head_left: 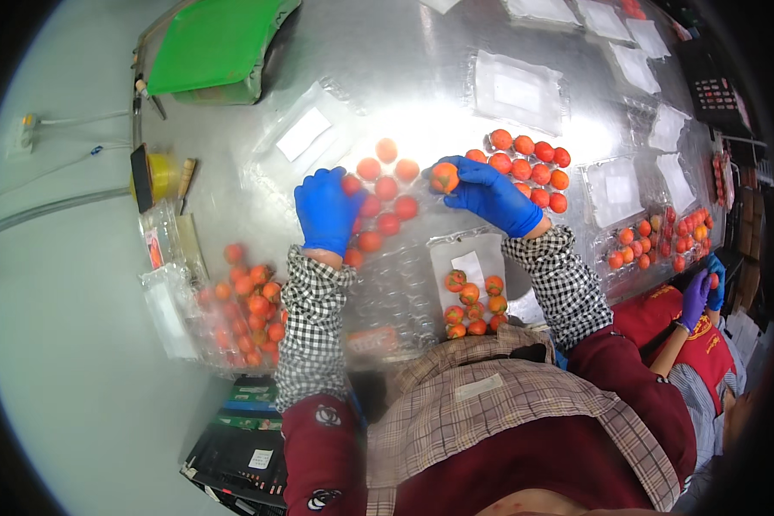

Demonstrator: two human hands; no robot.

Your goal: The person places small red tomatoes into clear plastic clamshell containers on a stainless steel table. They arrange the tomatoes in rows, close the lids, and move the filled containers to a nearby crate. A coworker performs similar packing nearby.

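Note:
My left hand, in a blue glove, is over the left side of a group of red tomatoes set out in a clear plastic tray. Its fingers partly cover some of them; whether it grips one is hidden. An orange-red tomato, its green calyx showing, is held between the fingers and thumb of my right hand, also gloved in blue. Just beyond that hand, more tomatoes stand in rows. Nearer my body, a clear package with a white liner has several calyx-topped tomatoes on it.
Loose tomatoes are heaped at the left. A green sheet-covered container, a wooden-handled tool and yellow tape lie along the left edge. Lined packages lie farther off. A co-worker's purple-gloved hand is at the right.

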